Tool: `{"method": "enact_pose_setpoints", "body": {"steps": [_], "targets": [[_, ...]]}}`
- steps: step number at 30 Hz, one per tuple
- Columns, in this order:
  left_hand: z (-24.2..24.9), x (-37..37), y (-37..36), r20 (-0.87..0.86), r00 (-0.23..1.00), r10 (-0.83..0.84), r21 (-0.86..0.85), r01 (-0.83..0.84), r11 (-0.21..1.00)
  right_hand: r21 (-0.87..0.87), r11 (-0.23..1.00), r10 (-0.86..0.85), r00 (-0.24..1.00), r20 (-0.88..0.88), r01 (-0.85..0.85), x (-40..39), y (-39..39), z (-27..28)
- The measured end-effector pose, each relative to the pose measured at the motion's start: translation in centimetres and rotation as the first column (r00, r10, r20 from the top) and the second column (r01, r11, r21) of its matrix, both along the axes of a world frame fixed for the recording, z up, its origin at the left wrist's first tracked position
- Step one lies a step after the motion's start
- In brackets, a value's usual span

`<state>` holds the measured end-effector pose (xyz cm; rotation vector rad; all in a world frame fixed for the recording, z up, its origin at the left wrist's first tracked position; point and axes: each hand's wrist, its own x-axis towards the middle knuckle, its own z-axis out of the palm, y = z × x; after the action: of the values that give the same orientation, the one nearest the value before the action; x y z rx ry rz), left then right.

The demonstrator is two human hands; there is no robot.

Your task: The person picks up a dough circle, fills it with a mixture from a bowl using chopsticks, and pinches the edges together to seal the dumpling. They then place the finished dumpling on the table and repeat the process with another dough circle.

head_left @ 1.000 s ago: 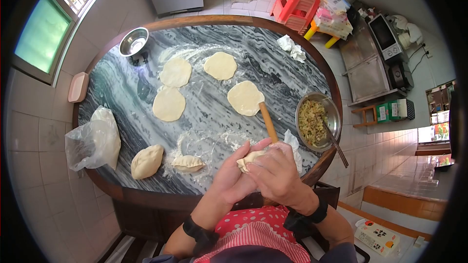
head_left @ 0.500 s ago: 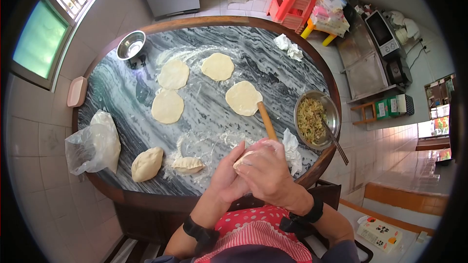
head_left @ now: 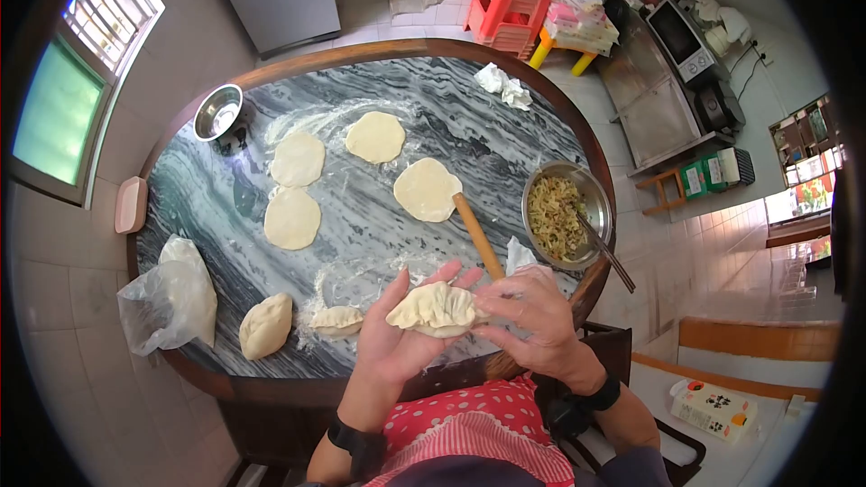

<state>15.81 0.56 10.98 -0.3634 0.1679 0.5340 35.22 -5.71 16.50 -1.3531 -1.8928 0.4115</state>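
While the left hand [head_left: 397, 343] lay open with its palm up, a fat dumpling [head_left: 435, 309] sat across it, above the near edge of the bench [head_left: 361, 207]. The dumpling had wavy folds along its top. At its right end was the right hand [head_left: 541, 320], with its fingers [head_left: 507, 308] bent and the thumb just below them. They touched the dumpling, but I could not tell if they were squeezing it.

Just left of the left hand, a smaller dumpling [head_left: 336, 320] lay on some flour [head_left: 334, 275]. Next came a lump of dough [head_left: 266, 326], and then a see-through bag [head_left: 167, 298] near the left edge.

Past the hands, a wooden rolling pin [head_left: 478, 236] leaned its far end on a flat round of dough [head_left: 424, 189]. Three more rounds [head_left: 375, 137] lay farther off, and the two on the left touched each other.

To the right was a metal bowl [head_left: 599, 207] of chopped filling [head_left: 554, 216], with chopsticks [head_left: 612, 260] poking out over the edge. A small shiny bowl [head_left: 218, 113] stood at the far left, and crumpled tissue [head_left: 503, 86] lay at the far right.
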Motion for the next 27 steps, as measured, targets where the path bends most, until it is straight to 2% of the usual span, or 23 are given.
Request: {"method": "enact_pose_setpoints", "body": {"steps": [2,6,9,12,14,15,17,18,20,21,23,27], "targets": [[0.2,0.0,-0.2,-0.007,1.0,-0.015,-0.019,0.015,1.0,-0.004,1.0,0.005,0.997,-0.074,-0.006,-0.6,-0.3,-0.4],[-0.1,-0.2,-0.8,0.045,0.999,-0.012,-0.003,0.012,1.0,0.072,0.997,0.038,0.996,-0.084,-0.032,-1.0,-0.4,-1.5],[0.2,-0.4,-1.4,0.029,1.0,-0.011,-0.009,0.012,1.0,0.106,0.994,0.033,0.999,-0.033,-0.029,-1.0,-0.6,-1.9],[0.0,-0.9,-1.9,-0.029,0.999,-0.04,-0.085,0.037,0.996,0.089,0.995,0.049,0.999,0.014,-0.05,-0.5,-0.9,-1.6],[-0.5,-1.4,-2.0,0.013,0.995,-0.101,0.034,0.1,0.994,-0.157,0.984,0.09,0.996,0.025,-0.085,0.0,-0.9,0.2],[-0.1,-1.4,-2.0,0.013,0.995,-0.098,0.033,0.097,0.995,-0.159,0.983,0.093,0.995,0.025,-0.088,-0.1,-0.5,0.7],[0.8,-1.1,-2.1,-0.1,0.983,-0.156,0.129,0.168,0.977,-0.163,0.979,0.103,0.987,-0.122,-0.123,-0.3,0.0,1.3],[0.3,-1.1,-2.4,-0.099,0.983,-0.157,0.128,0.169,0.977,-0.165,0.979,0.102,0.987,-0.122,-0.121,-0.6,0.1,1.0],[-1.2,-1.4,-3.0,0.154,0.985,-0.075,0.045,0.069,0.997,-0.209,0.937,0.263,0.959,-0.104,-0.28,-1.2,0.3,0.1],[-0.8,-1.4,-2.9,0.154,0.985,-0.074,0.044,0.068,0.997,-0.21,0.937,0.264,0.959,-0.105,-0.281,-1.3,0.2,0.1],[0.5,-1.6,-2.6,-0.1,0.986,-0.135,0.077,0.143,0.987,-0.371,0.867,0.272,0.94,-0.204,-0.332,-1.5,-0.2,0.1],[0.7,-1.4,-2.9,-0.147,0.976,-0.163,0.067,0.174,0.983,-0.383,0.852,0.257,0.923,-0.287,-0.357,-0.7,0.1,0.3]]}}
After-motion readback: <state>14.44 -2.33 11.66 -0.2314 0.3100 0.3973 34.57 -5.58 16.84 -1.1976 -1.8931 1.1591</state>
